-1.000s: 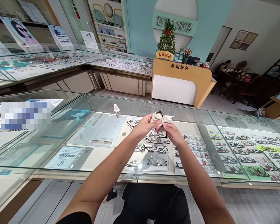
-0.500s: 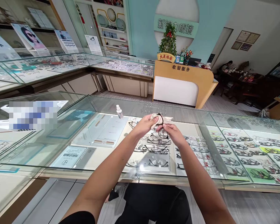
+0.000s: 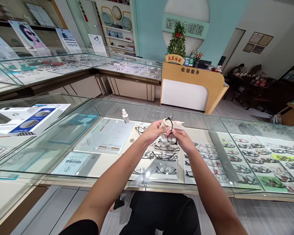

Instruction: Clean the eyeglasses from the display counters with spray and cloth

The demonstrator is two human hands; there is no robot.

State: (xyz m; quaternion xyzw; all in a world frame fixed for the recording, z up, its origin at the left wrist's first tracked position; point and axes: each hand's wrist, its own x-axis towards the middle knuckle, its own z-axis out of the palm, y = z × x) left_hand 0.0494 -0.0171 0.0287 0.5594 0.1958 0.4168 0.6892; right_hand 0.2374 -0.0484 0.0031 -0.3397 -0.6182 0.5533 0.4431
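Above the glass counter, my left hand (image 3: 155,131) is closed on a cream cloth (image 3: 177,125), which is wrapped about one lens of a pair of eyeglasses (image 3: 171,139). The glasses have dark, round rims and are turned on end, one rim above the other. My right hand (image 3: 182,138) pinches the frame near its middle, with the lower lens hanging bare beside the fingers. Part of the upper lens is hidden by the cloth and the left fingers. A small white bottle (image 3: 125,116) stands on the counter, left of and beyond my hands.
Rows of eyeglasses (image 3: 166,170) lie inside the glass display counter (image 3: 107,180) below my hands. Blue and white boxes (image 3: 36,121) sit on the glass at the left. A wooden cashier desk (image 3: 193,76) with a plant (image 3: 176,40) stands across the aisle.
The cloth and the upper rim have shifted slightly to the right, and the left fingers have moved a little on the lens. Both hands keep their hold. The bottle has not moved.
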